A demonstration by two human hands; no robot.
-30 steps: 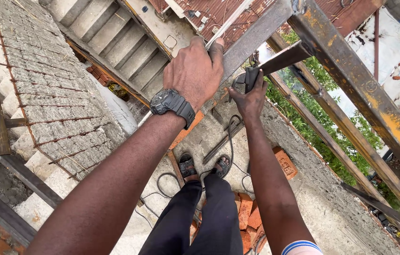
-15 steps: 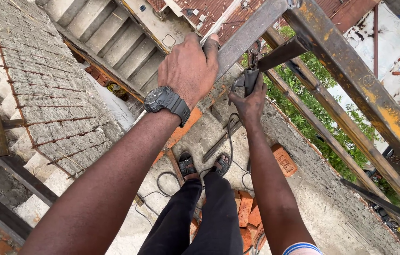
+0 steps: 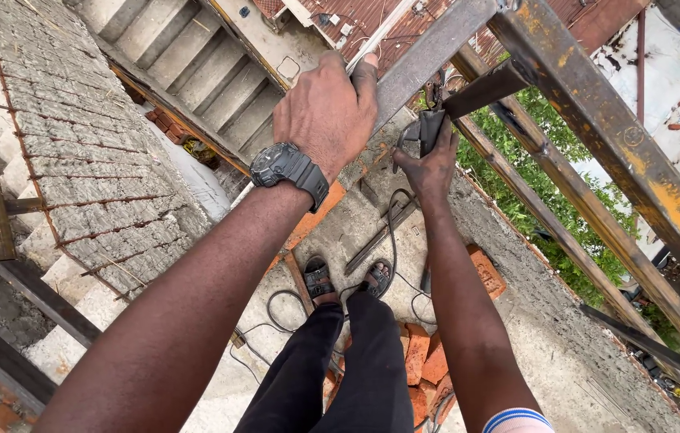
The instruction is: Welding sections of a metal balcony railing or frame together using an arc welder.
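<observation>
My left hand, with a black wristwatch on the wrist, grips a grey steel bar that slants up to the right. My right hand is closed on a dark tool handle held against a short rusty cross piece, just below the bar. A black cable hangs from that tool down to the concrete. Below, my legs in black trousers and sandalled feet stand on a concrete ledge.
A rusty yellow-stained steel frame runs diagonally on the right, with greenery beyond it. Broken red bricks lie by my feet. A brick wall and concrete stairs drop away on the left.
The view has shifted slightly; both hands keep their grips on the bar and the tool, with my left hand a little lower on the bar.
</observation>
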